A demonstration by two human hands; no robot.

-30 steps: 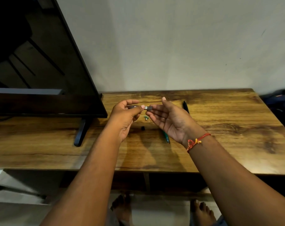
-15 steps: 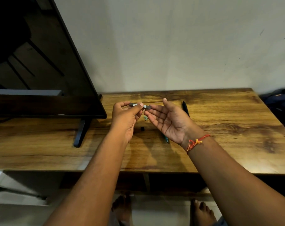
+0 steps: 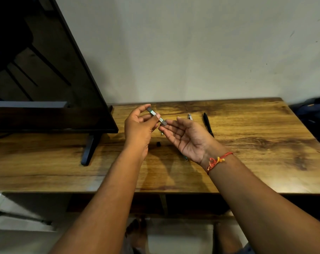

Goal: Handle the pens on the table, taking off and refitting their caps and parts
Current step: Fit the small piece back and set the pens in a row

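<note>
— While your left hand (image 3: 139,129) is raised above the table (image 3: 256,143), its thumb and fingers pinch a short grey pen piece (image 3: 156,115), which is tilted down to the right.
— Yes, and your right hand (image 3: 188,138) lies palm up with the fingers straight, holding nothing. Its fingertips are just beside the lower end of that piece; whether they touch it, I cannot tell.
— Behind your right hand a black pen (image 3: 207,124) and a pale pen (image 3: 190,116) lie near each other.
— A small black cap (image 3: 158,143) sits on the wood between your hands, and a green tip (image 3: 185,158) shows under your right wrist.
</note>
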